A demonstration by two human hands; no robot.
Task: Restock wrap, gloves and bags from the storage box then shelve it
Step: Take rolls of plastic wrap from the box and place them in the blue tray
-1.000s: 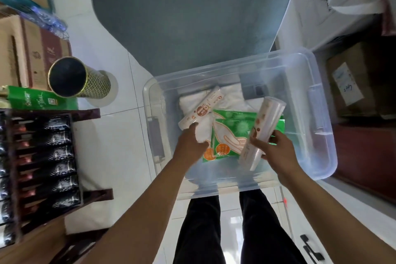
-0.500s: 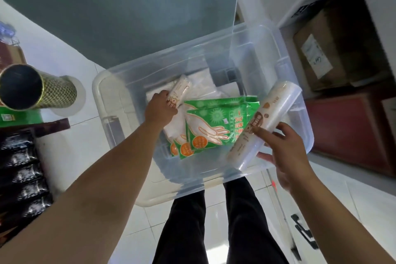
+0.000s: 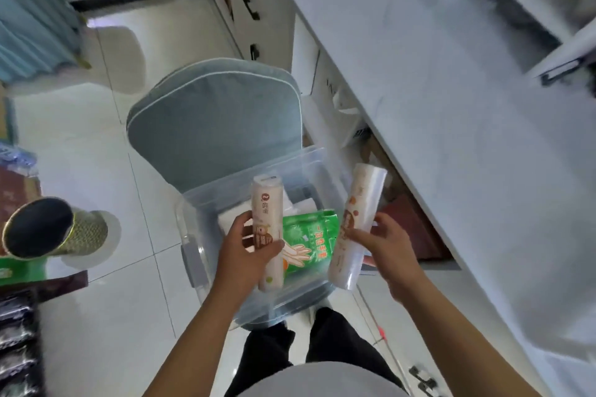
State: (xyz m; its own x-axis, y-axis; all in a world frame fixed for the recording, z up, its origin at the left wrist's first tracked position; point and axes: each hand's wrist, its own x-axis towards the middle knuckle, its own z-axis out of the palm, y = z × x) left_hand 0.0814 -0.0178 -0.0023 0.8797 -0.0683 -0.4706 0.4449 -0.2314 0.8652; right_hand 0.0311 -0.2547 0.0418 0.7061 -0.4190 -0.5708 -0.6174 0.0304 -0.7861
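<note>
Wrap rolls: two, both lifted over the storage box (image 3: 193, 222), which serves as landmark for all places below.
Left roll (image 3: 267, 232): above the box's left half, gripped by left hand (image 3: 240, 255) around its lower-middle; fingers and thumb curled round it.
Right roll (image 3: 356, 226): above the box's right edge, toward the white counter (image 3: 435, 138); right hand (image 3: 392, 251) holds its lower part, fingers wrapped from the far side, thumb side partly hidden.
Long axis, left roll: near upright, top end pointing away from the person, bottom end toward the box's near wall.
Long axis, right roll: tilted, top leaning out past the box's right rim, bottom end low over the near-right corner.
Handling, judged: light, prob. stiff core w/ slick film skin; can slide thru a loose grip, so a firm wrap near the middle beats the ends. Not fragile, but squeezing hard may dent the roll.
Glove pack (image 3: 306, 242): green, lying flat inside the box between the two rolls; soft, floppy, looks best pinched by an edge.
White bags (image 3: 303, 205): folded inside the box, behind the glove pack; partly hidden, count unclear.
Box: clear plastic, open, no lid seen, on the floor against a grey-blue cushion (image 3: 213, 126).
Grip risk: both hands full, so nothing spare for the glove pack till a roll is set down.
</note>
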